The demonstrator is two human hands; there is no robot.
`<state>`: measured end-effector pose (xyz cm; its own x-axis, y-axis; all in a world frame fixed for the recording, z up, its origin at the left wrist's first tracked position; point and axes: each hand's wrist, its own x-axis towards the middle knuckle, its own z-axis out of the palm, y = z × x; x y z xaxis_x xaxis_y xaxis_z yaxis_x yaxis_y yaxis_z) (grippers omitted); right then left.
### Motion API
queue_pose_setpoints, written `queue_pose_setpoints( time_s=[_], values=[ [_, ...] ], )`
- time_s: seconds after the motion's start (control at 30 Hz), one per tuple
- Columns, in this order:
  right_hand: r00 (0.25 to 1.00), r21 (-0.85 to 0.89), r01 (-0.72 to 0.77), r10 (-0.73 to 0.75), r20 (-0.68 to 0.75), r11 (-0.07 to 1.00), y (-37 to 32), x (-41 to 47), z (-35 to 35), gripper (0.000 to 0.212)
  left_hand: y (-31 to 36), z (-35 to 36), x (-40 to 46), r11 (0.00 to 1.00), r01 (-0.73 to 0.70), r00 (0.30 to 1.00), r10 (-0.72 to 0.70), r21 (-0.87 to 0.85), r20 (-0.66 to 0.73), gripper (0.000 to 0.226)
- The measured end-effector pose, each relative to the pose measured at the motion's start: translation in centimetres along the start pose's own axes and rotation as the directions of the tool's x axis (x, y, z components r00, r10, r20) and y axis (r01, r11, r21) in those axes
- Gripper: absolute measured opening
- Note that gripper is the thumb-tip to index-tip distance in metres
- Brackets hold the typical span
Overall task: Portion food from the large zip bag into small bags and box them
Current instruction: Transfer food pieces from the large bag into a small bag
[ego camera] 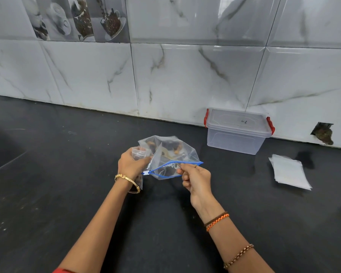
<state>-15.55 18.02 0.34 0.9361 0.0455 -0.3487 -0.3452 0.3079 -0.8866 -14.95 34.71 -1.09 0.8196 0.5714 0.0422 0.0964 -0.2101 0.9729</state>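
Large zip bag (172,154): held up over the dark desk (67,174) between both hands, near the middle of the scene; brown food shows through the clear plastic.
Left hand (131,164): fingers curled round the bag's left end just by the white slider (146,173), and also gripping a small bag (139,152) against it.
Zip line: the blue mouth (171,168) runs left to right between the hands, parted into a gap that faces the person.
Right hand (195,178): thumb and finger pinch the near lip of the mouth, towards its right end.
Nearer hand: the right one sits at the opening, so reaching in for food likely falls to it, while the left keeps both bags steady.
Box (237,131): far right by the tiled wall, lid on with red clips, well apart from the hands.
Spare small bags (289,172): flat pile on the desk, right of the hands, nearer than the box.
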Motion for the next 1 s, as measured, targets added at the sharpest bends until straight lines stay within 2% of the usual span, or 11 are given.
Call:
queue_pose_setpoints(
  time_s=[0.13,0.27,0.4,0.53,0.73,0.83,0.9,0.97,1.0],
  values=[
    [0.996,-0.043,0.061,-0.063,-0.060,0.997,-0.2,0.2,-0.7,0.013,-0.2,-0.4,-0.5,1.000,0.004,1.000,-0.004,-0.007,-0.003,0.029],
    [0.982,-0.201,0.138,-0.160,-0.099,0.970,0.6,0.6,0.0,0.017,-0.3,-0.4,-1.1,1.000,0.002,1.000,-0.002,0.000,-0.007,0.029],
    [0.965,-0.351,0.191,-0.240,-0.101,0.916,1.5,1.4,1.3,0.012,-0.2,-0.3,-0.8,1.000,0.026,1.000,-0.026,-0.002,0.015,0.036],
    [0.926,-0.541,0.302,-0.376,-0.030,0.785,2.1,2.4,2.0,0.018,0.3,-0.4,0.3,0.999,0.050,0.997,-0.051,0.012,0.051,0.044],
    [0.893,-0.723,0.375,-0.436,0.113,0.580,2.2,3.2,2.1,0.015,0.7,0.7,3.2,0.997,0.053,0.990,-0.060,0.062,0.130,0.025],
    [0.907,-0.718,0.365,-0.401,0.131,0.592,1.8,3.3,2.6,0.029,0.6,1.4,3.7,0.997,0.031,0.986,-0.042,0.070,0.161,0.025],
    [0.926,-0.706,0.336,-0.354,0.128,0.623,1.6,3.5,3.2,0.037,0.2,1.8,4.0,0.997,-0.012,0.976,-0.005,0.079,0.217,0.038],
    [0.953,-0.630,0.282,-0.289,0.094,0.724,1.7,3.7,3.5,0.035,0.0,2.0,4.1,0.996,-0.049,0.965,0.027,0.079,0.259,0.046],
    [0.966,-0.563,0.244,-0.249,0.070,0.790,1.8,3.8,3.6,0.029,-0.1,2.0,4.1,0.996,-0.056,0.967,0.036,0.073,0.252,0.043]
  ],
)
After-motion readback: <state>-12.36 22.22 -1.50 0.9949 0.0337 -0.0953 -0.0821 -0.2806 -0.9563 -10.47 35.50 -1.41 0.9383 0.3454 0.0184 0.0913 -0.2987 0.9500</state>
